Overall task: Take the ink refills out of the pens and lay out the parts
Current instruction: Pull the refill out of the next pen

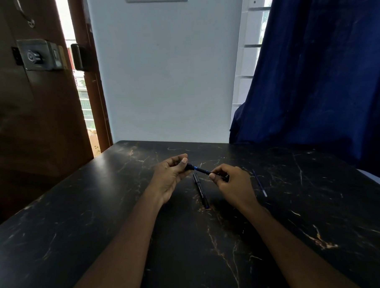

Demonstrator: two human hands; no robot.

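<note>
A dark pen with a blue band point(199, 169) is held level above the black marble table point(100, 213), between both hands. My left hand point(171, 177) pinches its left end with thumb and fingers. My right hand point(230, 183) grips its right end, which is hidden inside the fist. A second dark pen point(201, 190) lies on the table just below the hands, pointing towards me, blue tip nearest. A thin blue ink refill point(259, 182) lies on the table to the right of my right hand.
The table butts against a white wall point(171, 79) at the back. A brown door with a lock point(39, 54) stands at the left, a dark blue curtain point(323, 72) hangs at the right over the table's far corner.
</note>
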